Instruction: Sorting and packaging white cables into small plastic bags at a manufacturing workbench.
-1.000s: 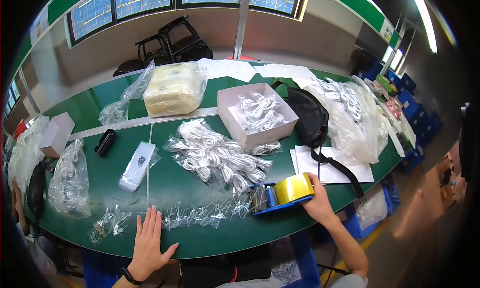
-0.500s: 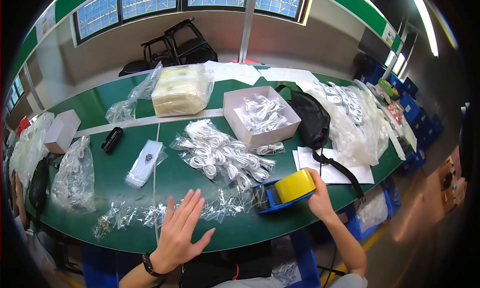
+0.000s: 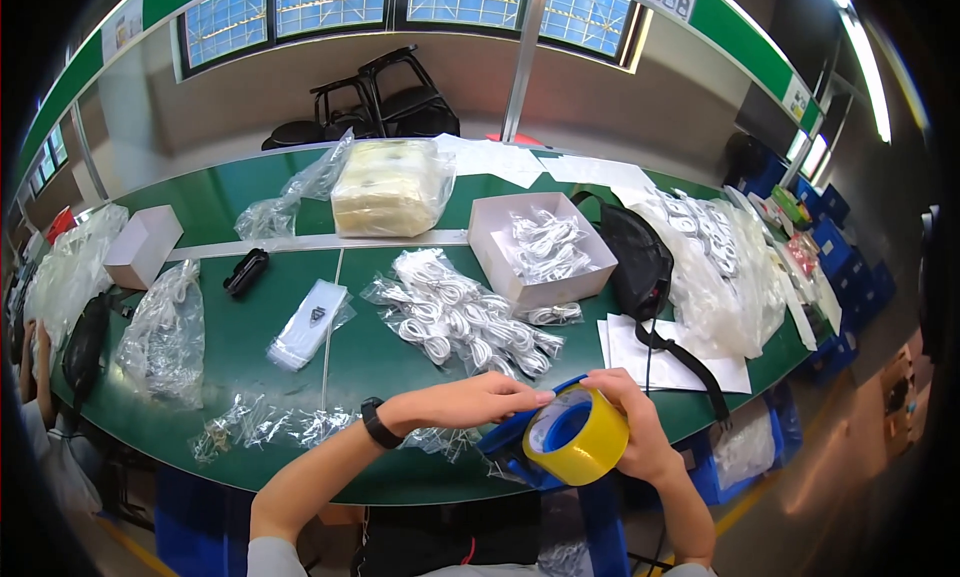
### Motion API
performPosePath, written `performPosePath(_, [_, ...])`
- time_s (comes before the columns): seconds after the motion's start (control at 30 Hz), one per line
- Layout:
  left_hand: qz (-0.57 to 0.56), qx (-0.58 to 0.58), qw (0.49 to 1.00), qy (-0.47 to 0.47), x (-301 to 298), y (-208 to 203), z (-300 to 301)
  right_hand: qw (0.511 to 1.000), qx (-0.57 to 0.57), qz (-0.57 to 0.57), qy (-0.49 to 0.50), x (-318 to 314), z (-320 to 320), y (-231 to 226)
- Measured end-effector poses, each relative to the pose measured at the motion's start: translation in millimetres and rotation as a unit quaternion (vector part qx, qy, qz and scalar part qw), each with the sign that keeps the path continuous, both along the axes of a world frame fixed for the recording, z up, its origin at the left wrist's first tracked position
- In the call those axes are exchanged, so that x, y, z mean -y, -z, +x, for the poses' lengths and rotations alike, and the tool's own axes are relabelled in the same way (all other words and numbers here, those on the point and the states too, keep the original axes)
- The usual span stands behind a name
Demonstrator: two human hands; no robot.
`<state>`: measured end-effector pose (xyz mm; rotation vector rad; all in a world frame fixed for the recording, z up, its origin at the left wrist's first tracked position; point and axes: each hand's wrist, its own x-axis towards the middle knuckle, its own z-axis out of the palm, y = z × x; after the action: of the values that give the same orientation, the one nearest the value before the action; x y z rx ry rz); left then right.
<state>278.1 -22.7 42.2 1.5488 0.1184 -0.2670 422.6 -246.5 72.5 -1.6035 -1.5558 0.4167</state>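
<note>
A blue tape dispenser with a wide yellow tape roll is tilted over the front edge of the table, the roll's open core facing up and left. My right hand grips it from the right, thumb and fingers around the roll side. My left hand reaches across from the left, its fingertips closed at the dispenser's upper edge beside the roll. Small clear bags of metal parts lie in a row along the front edge, partly covered by my left forearm. Behind my hands is a pile of bagged white cables.
A white box holds more bagged cables. Around it are a wrapped yellowish stack, a black bag with a strap, and flat clear bags. Another person's hands show at the far left.
My left hand has moved right from above the small bags to the dispenser. The dispenser has turned and come nearer in my right hand. The whole view has shifted slightly.
</note>
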Motion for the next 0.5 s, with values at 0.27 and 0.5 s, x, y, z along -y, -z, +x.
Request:
performPosePath(0.27, [0.077, 0.030, 0.996, 0.042, 3, 12, 13, 0.998, -0.038, 0.025, 0.037, -3, -1, 12])
performPosePath(0.5, [0.154, 0.115, 0.981, 0.006, 12, -8, 20, 0.998, -0.066, -0.019, 0.013, 14, 12, 4])
